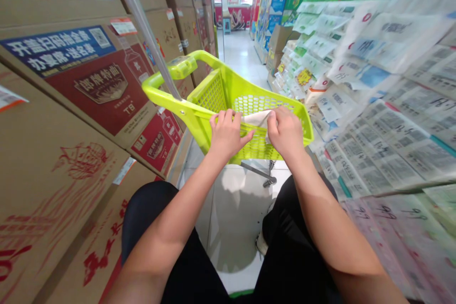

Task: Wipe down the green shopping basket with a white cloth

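Narrow shop aisle with a pale tiled floor [242,57] running away ahead, walled on the left by stacked brown cartons [89,90] printed in red and blue and on the right by a shelf of white printed packets [384,104]. A slanted metal pole [142,23] crosses in front of the cartons. The person sits low, knees in black trousers [156,218] spread to either side, with a lime-green basket [221,90] straight ahead between them, its looped handle [185,64] on the far left side. A white cloth [257,118] lies draped over the basket's near rim, directly in front of the body, its long axis running left to right along that rim. The left hand [228,135] is closed over the rim at the cloth's left end, fingers curled down inside the basket and thumb stretched out toward the right; the cloth's edge seems to run under its fingertips. The right hand [287,130] is closed on the cloth's right end, knuckles up, bunching the fabric against the rim. Both hands sit level and close together, only the short span of cloth between them, so neither is nearer to it than the other. Below the basket, part of a metal frame [265,175] shows above the floor.
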